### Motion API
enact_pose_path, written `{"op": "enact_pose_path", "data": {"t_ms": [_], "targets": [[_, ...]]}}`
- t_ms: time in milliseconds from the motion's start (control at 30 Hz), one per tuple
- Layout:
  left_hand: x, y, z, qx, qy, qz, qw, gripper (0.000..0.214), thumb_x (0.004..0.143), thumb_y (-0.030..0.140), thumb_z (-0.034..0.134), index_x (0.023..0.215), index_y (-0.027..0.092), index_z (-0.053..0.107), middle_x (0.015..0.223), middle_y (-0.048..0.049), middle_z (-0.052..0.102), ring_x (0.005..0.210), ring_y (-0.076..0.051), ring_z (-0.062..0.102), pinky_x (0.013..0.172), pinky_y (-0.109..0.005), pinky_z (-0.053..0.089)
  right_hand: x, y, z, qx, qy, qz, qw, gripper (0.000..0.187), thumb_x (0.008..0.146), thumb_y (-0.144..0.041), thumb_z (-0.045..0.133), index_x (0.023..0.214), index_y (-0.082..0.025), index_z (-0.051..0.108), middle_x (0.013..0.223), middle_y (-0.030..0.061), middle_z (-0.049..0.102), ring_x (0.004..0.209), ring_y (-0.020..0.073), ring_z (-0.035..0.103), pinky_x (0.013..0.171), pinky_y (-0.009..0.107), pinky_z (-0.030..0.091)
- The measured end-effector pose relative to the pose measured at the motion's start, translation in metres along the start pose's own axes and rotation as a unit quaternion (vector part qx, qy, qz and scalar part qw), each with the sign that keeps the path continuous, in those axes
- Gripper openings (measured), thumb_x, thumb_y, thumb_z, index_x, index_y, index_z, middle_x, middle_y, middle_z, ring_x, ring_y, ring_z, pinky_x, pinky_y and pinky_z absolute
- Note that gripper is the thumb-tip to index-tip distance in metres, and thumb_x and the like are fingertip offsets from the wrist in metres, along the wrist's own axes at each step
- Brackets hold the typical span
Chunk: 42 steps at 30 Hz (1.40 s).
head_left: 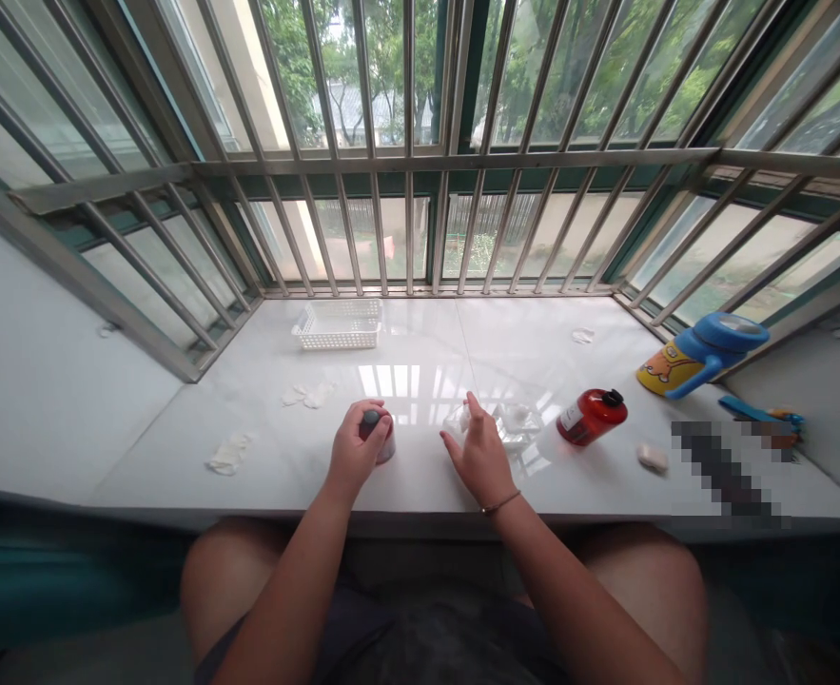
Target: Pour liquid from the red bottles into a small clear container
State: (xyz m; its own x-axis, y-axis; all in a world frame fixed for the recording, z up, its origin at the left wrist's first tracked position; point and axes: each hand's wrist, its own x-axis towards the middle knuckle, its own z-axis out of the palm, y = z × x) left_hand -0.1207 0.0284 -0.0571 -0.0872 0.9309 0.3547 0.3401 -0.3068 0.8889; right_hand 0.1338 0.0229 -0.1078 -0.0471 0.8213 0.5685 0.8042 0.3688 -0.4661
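Observation:
My left hand (355, 447) is wrapped round a small bottle (383, 440) with a dark cap and a reddish body, standing on the white sill (420, 362) in front of me. My right hand (478, 452) is just to the right of it, fingers partly curled, touching a clear plastic piece (512, 420) and a bit of white tissue; whether it grips them I cannot tell. A red bottle (591, 417) with a black cap lies on its side further right.
A white plastic basket (338, 324) stands at the back left. Crumpled white tissues (230, 453) lie on the left and a small white lump (652, 458) on the right. A yellow and blue kids' bottle (701, 354) lies at the right. Window bars enclose the sill.

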Motion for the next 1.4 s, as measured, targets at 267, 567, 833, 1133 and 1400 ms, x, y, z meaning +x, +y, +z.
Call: {"op": "enact_pose_path", "data": {"t_ms": [267, 567, 833, 1133, 1400], "targets": [[-0.006, 0.003, 0.017, -0.067, 0.054, -0.05, 0.995, 0.037, 0.093, 0.041, 0.08, 0.112, 0.026, 0.052, 0.128, -0.0105, 0.075, 0.121, -0.027, 0.072, 0.108, -0.05, 0.056, -0.022, 0.006, 0.004, 0.038, 0.041, 0.0, 0.998, 0.081, 0.107, -0.039, 0.062, 0.171, -0.025, 0.015, 0.151, 0.0206, 0.058, 0.134, 0.0378, 0.057, 0.11, 0.067, 0.053], [-0.003, 0.004, 0.022, -0.036, 0.02, -0.039, 0.998, 0.031, 0.096, 0.045, 0.076, 0.116, 0.027, 0.06, 0.131, -0.01, 0.073, 0.126, -0.029, 0.07, 0.113, -0.052, 0.053, -0.039, -0.002, -0.008, 0.052, 0.012, 0.005, 0.999, 0.081, 0.106, -0.038, 0.064, 0.171, -0.027, 0.017, 0.154, 0.0191, 0.055, 0.138, 0.0379, 0.055, 0.11, 0.064, 0.056], [0.002, -0.008, 0.037, -0.007, -0.007, 0.029, 1.0, 0.071, 0.094, 0.07, 0.071, 0.145, 0.025, 0.053, 0.14, -0.0164, 0.067, 0.131, -0.033, 0.066, 0.116, -0.051, 0.05, -0.055, 0.0, -0.007, 0.049, 0.024, -0.005, 0.999, 0.079, 0.106, -0.038, 0.065, 0.17, -0.025, 0.021, 0.15, 0.0188, 0.058, 0.129, 0.0369, 0.06, 0.107, 0.063, 0.057], [0.014, -0.001, 0.049, -0.001, -0.027, 0.063, 0.998, 0.041, 0.11, 0.057, 0.048, 0.128, 0.024, 0.065, 0.133, -0.0128, 0.069, 0.129, -0.029, 0.065, 0.118, -0.047, 0.048, -0.056, 0.001, -0.005, 0.052, 0.029, -0.012, 0.998, 0.072, 0.106, -0.035, 0.065, 0.167, -0.024, 0.026, 0.149, 0.0187, 0.059, 0.126, 0.0354, 0.059, 0.107, 0.062, 0.056], [0.013, -0.001, 0.055, -0.068, -0.003, -0.039, 0.997, 0.037, 0.1, 0.054, 0.07, 0.119, 0.026, 0.055, 0.137, -0.0119, 0.07, 0.124, -0.027, 0.07, 0.11, -0.049, 0.054, -0.055, -0.001, -0.006, 0.055, 0.027, -0.004, 0.998, 0.07, 0.107, -0.035, 0.063, 0.166, -0.026, 0.027, 0.149, 0.0184, 0.06, 0.124, 0.0349, 0.062, 0.105, 0.061, 0.057]]}}
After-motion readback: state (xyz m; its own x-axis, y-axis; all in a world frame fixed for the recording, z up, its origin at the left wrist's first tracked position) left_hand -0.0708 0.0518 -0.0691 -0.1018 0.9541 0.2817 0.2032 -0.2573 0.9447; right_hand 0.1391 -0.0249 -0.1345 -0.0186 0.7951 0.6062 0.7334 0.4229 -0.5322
